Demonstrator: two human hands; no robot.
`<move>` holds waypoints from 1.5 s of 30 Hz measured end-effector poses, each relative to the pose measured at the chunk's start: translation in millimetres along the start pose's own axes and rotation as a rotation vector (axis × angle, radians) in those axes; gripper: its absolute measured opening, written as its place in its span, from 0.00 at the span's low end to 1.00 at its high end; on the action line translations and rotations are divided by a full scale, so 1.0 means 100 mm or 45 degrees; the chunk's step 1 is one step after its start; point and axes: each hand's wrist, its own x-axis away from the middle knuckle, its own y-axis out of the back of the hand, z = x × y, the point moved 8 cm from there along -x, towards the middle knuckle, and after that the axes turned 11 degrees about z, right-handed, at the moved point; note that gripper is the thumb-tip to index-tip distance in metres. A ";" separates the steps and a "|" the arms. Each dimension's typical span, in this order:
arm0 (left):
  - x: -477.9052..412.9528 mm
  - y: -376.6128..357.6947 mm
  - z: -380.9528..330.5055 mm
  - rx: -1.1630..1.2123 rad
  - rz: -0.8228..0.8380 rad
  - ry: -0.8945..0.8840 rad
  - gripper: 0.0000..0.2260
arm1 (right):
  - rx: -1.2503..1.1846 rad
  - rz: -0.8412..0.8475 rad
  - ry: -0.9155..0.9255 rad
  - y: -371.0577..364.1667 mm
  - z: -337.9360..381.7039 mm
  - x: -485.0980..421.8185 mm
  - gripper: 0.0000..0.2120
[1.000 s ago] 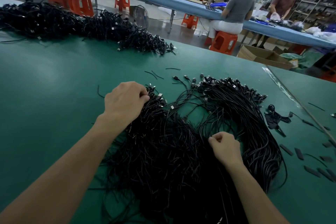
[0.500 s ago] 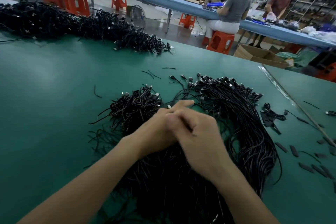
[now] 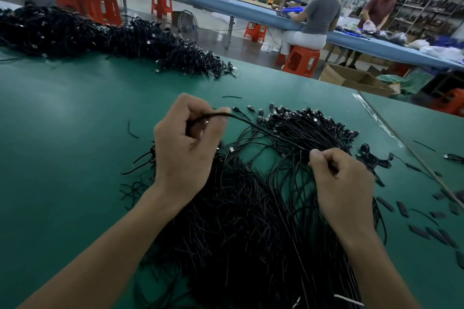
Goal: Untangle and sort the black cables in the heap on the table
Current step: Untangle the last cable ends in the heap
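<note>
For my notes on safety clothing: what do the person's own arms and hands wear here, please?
Nothing is worn. The left hand and right hand are bare, without gloves, and no rings or watch show. Both forearms are uncovered down to the picture's lower edge; no sleeve is in view.

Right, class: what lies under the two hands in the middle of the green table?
Under the left hand and right hand lies the heap of thin black cables on the green table. The mat beneath the heap is covered.
</note>
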 end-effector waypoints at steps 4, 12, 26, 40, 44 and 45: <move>-0.03 -0.13 -0.19 -0.367 0.349 -0.100 0.08 | 0.438 0.391 -0.282 -0.15 -0.46 -0.10 0.17; 0.38 -0.62 0.42 -1.120 1.176 0.397 0.20 | -0.004 0.846 0.090 -0.65 0.17 0.11 0.18; 0.71 -0.65 0.33 0.790 1.346 1.109 0.25 | -0.498 0.483 0.044 -0.71 0.25 0.04 0.10; 0.45 -0.53 0.48 0.142 0.711 0.564 0.17 | -0.164 0.783 0.288 -0.75 0.72 0.27 0.09; 0.67 -0.65 0.47 0.372 0.944 0.884 0.26 | -0.233 0.608 0.311 -0.58 0.66 0.13 0.06; 0.72 -0.67 0.45 0.478 0.977 0.963 0.27 | -0.275 0.588 0.309 -0.57 0.64 0.11 0.05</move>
